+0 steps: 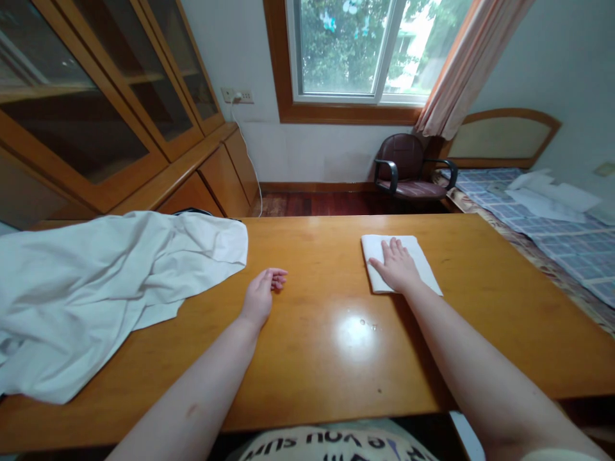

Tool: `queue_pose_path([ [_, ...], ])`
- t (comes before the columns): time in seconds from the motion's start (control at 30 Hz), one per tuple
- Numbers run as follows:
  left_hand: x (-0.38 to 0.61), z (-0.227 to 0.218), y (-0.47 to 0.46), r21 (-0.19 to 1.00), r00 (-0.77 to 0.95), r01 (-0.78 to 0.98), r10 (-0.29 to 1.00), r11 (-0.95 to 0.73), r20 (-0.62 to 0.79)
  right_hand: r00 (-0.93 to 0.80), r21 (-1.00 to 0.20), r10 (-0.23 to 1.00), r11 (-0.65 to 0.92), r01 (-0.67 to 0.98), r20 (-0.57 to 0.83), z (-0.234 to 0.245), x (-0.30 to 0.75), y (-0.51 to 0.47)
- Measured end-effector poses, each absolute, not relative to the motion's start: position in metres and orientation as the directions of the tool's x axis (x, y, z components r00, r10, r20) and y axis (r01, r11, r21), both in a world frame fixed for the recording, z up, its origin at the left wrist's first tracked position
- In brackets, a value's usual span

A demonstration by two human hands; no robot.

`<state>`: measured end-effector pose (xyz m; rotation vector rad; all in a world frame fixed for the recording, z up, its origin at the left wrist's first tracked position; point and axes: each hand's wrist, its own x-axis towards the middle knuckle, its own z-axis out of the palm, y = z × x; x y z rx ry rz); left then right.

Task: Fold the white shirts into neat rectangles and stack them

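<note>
My right hand (396, 264) lies flat with spread fingers on a folded white cloth (423, 266), toward the far right part of the wooden table (307, 358). The cloth's layered edge shows on its left side. Left of the table's middle, my left hand (262, 291) rests on its side at the tabletop, fingers loosely bent and a little apart, with nothing visible in them. Beyond it to the left spreads a large rumpled white fabric (110, 275), its near end close to that hand but not touching it.
A few small wet-looking drops (368, 324) sit near a bright reflection on the tabletop. Past the far edge stand a brown armchair (408, 166) and a window (355, 57). A glass-fronted cabinet (158, 109) is at left; a bed (538, 211) with papers lies at right.
</note>
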<state>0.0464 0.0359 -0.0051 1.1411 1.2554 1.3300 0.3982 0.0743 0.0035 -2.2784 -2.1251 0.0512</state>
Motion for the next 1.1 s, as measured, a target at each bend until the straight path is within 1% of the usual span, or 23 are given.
queue_pose_path([
  [0.17, 0.045, -0.007, 0.036, 0.999, -0.123, -0.024, 0.992, -0.024, 0.021, 0.101, 0.016, 0.995, -0.101, 0.995, -0.009, 0.003, 0.471, 0.087],
  [0.3, 0.046, -0.005, 0.036, 0.999, -0.132, -0.036, 0.991, -0.018, 0.013, 0.087, 0.036, 0.996, -0.087, 0.996, 0.007, 0.001, 0.528, 0.091],
  [0.57, 0.047, -0.002, 0.034, 0.999, -0.124, -0.035, 0.992, -0.002, -0.002, 0.05, 0.009, 0.997, -0.051, 0.999, 0.061, -0.007, 0.603, 0.09],
  [0.73, 0.046, -0.001, 0.034, 1.0, -0.121, -0.026, 0.993, -0.008, 0.005, 0.078, -0.07, 0.992, -0.071, 0.995, 0.102, -0.007, 0.622, 0.092],
  [0.83, 0.047, 0.0, 0.034, 1.0, -0.125, -0.028, 0.992, 0.001, -0.004, 0.108, -0.156, 0.989, -0.092, 0.983, 0.101, -0.004, 0.623, 0.091],
  [0.97, 0.048, 0.0, 0.033, 1.0, -0.115, -0.009, 0.993, -0.007, 0.006, 0.109, -0.279, 0.984, -0.068, 0.958, 0.137, 0.005, 0.619, 0.088],
  [1.03, 0.049, -0.001, 0.033, 0.999, -0.097, 0.03, 0.995, -0.019, 0.022, 0.106, -0.304, 0.985, -0.059, 0.951, 0.14, 0.01, 0.618, 0.088],
  [1.1, 0.05, -0.002, 0.033, 0.996, -0.075, 0.079, 0.996, -0.032, 0.038, 0.109, -0.299, 0.986, -0.067, 0.952, 0.128, 0.015, 0.617, 0.088],
])
